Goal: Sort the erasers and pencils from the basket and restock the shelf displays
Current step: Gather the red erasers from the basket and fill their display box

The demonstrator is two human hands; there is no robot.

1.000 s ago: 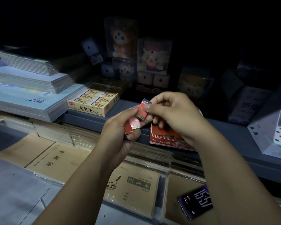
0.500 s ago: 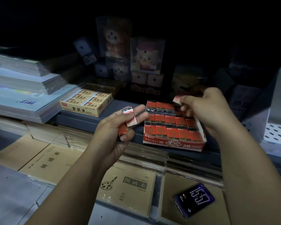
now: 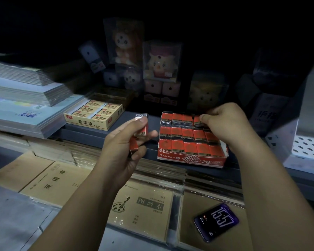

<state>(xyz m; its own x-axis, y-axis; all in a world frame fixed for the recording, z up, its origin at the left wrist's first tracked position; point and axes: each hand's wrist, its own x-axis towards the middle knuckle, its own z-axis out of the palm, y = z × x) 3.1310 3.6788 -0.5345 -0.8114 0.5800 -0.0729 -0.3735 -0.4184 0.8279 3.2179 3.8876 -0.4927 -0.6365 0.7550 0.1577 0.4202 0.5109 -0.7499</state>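
In the centre of the frame our left hand [image 3: 124, 144] grips red 2B erasers [image 3: 141, 128], fingers and thumb curled round them, clear of the red box [image 3: 192, 160] just to the right. Our right hand [image 3: 223, 122] pinches one eraser [image 3: 197, 120] at the box's back row, right of centre. The box sits nearly full on the shelf [image 3: 91, 136]. A yellow box [image 3: 92, 117] stands further left. A phone [image 3: 216, 221] lies at lower right, beside brown notebooks [image 3: 145, 205].
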